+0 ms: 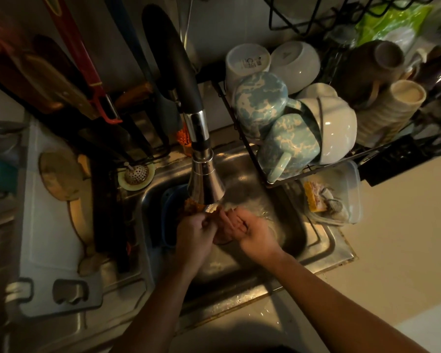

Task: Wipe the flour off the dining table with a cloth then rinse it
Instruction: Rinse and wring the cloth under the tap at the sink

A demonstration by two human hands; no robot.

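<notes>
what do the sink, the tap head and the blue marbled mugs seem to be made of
Sink: likely stainless steel, brushed grey with dull glints and pressed ridges along its rim. Tap head: polished chromed metal, judging by its mirror-like reflections. Blue marbled mugs: glossy enamelware or glazed ceramic; the shine alone doesn't settle which.

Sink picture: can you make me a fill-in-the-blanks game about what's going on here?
1. The left hand and right hand hold the orange ____ under the faucet.
2. The two marbled mugs in the dish rack are white and ____.
3. The metal strainer sits to the ____ of the faucet.
Missing words: cloth, blue, left.
</notes>
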